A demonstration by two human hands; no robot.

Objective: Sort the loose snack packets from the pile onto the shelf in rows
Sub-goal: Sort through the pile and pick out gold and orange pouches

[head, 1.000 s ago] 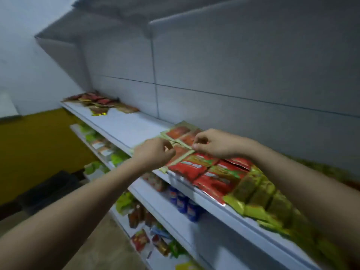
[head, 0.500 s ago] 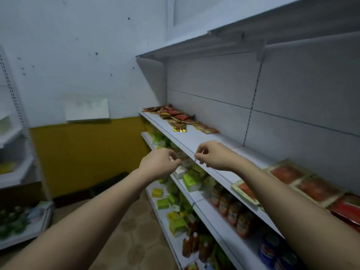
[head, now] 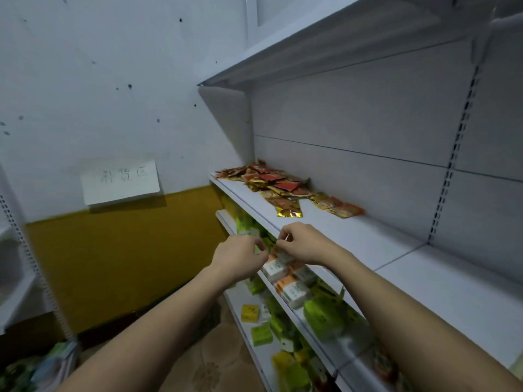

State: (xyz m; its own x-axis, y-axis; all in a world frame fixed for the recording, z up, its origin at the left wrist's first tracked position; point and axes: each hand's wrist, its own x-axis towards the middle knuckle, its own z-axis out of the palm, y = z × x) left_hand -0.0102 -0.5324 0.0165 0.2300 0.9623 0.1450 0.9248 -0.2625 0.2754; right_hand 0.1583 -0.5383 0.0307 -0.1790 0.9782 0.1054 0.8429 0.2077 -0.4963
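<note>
A pile of loose red, orange and gold snack packets point(head: 271, 182) lies at the far left end of the white shelf point(head: 382, 244), against the back panel. A few packets point(head: 339, 206) trail off to the right of the pile. My left hand point(head: 240, 258) and my right hand point(head: 302, 244) hover close together in front of the shelf's front edge, well short of the pile. Both have curled fingers and I see no packet in either. The sorted rows are out of view.
The shelf surface between my hands and the pile is bare. An upper shelf point(head: 311, 43) overhangs it. Lower shelves hold orange-and-white boxes point(head: 288, 290) and green packs point(head: 325, 312). A paper sign point(head: 120, 181) hangs on the left wall, with another rack point(head: 17, 278) beside it.
My hands have let go of the packets in the sorted rows. The view has swung left along the shelf, the rows have dropped out of sight, and the pile is closer.
</note>
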